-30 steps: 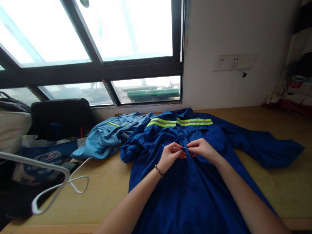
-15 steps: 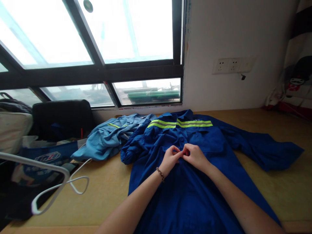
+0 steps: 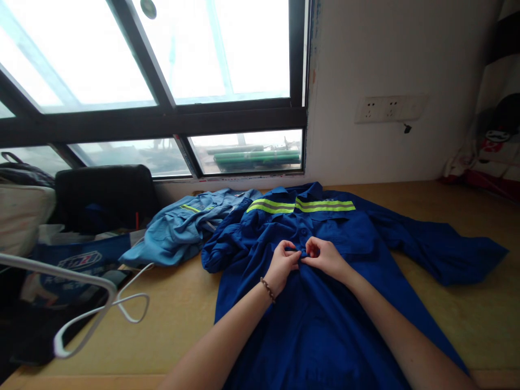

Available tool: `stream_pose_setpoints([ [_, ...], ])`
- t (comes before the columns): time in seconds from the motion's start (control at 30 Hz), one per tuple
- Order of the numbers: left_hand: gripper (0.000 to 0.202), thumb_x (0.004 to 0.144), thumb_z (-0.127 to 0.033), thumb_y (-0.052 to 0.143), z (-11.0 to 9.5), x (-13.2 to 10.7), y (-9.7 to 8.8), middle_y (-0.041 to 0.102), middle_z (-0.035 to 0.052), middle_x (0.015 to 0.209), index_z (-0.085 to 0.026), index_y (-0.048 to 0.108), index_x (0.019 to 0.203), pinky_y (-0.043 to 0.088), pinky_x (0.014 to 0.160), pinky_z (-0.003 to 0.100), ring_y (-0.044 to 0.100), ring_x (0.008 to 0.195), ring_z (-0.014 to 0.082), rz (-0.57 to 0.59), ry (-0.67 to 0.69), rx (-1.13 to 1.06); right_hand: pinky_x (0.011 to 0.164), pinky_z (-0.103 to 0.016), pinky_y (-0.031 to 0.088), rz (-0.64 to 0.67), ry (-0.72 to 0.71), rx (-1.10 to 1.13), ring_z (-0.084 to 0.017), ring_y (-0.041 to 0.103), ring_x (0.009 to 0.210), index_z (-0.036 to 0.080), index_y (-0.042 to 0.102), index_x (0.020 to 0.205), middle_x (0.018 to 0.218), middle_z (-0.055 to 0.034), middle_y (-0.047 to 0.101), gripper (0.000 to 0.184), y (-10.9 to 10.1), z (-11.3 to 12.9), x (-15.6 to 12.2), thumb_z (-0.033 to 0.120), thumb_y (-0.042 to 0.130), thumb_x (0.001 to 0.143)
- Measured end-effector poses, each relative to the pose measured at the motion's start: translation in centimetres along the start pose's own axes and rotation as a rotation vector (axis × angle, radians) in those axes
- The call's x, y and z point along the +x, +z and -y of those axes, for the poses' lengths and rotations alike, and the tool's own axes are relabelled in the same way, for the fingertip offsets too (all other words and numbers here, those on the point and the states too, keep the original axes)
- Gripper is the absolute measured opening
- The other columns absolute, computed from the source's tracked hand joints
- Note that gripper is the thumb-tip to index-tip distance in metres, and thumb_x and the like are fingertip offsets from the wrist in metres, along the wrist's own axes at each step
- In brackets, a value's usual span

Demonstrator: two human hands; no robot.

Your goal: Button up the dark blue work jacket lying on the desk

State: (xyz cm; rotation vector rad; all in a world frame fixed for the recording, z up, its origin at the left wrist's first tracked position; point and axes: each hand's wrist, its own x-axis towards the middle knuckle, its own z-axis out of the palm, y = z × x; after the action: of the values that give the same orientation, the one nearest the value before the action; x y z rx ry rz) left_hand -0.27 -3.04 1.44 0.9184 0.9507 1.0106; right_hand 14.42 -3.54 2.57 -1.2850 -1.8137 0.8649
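Note:
A dark blue work jacket (image 3: 349, 233) with yellow-green reflective strips lies front up, its collar toward the window and one sleeve stretched to the right. My left hand (image 3: 283, 264) pinches the front placket near the middle of the chest. Close beside it, my right hand (image 3: 325, 255) grips the same placket between thumb and fingers, the fingertips of both hands almost touching. One button (image 3: 303, 232) shows just above them. Whatever small part sits between the fingertips is hidden. A beaded bracelet (image 3: 268, 290) is on my left wrist.
A light blue work shirt (image 3: 170, 233) lies crumpled on the wooden table (image 3: 182, 314), left of the jacket. A white cable or bent rod (image 3: 101, 284) juts in at the left. Farther left are a black chair back (image 3: 105, 189) and a blue bag (image 3: 81, 265). Wall sockets (image 3: 390, 109) are behind.
My fingers have shifted slightly at the placket; the right hand's fingers have moved a little and opened into a rounder pinch. The jacket lies nearly the same.

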Motion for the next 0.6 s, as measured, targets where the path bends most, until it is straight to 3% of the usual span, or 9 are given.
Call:
stream_pose_setpoints([
  [0.33, 0.041, 0.057, -0.035, 0.069, -0.28, -0.06, 0.07, 0.054, -0.0054, 0.052, -0.018, 0.041, 0.081, 0.039, 0.047, 0.017, 0.051, 0.045, 0.0073, 0.023, 0.079, 0.022, 0.052, -0.021, 0.035, 0.092, 0.091, 0.209, -0.009, 0.044, 0.056, 0.018, 0.048, 0.069, 0.062, 0.0039, 0.050, 0.033, -0.29, -0.46, 0.53, 0.037, 0.070, 0.054],
  [0.6, 0.041, 0.059, -0.023, 0.070, -0.69, -0.55, 0.21, 0.059, -0.0032, 0.066, -0.018, 0.040, 0.086, 0.043, 0.054, 0.017, 0.054, 0.053, 0.0054, 0.135, 0.070, -0.054, 0.052, -0.021, 0.033, 0.029, 0.170, 0.387, -0.009, 0.043, 0.055, 0.017, 0.049, 0.065, 0.060, 0.0033, 0.048, 0.032, -0.44, -0.08, 0.44, 0.047, 0.058, 0.066],
])
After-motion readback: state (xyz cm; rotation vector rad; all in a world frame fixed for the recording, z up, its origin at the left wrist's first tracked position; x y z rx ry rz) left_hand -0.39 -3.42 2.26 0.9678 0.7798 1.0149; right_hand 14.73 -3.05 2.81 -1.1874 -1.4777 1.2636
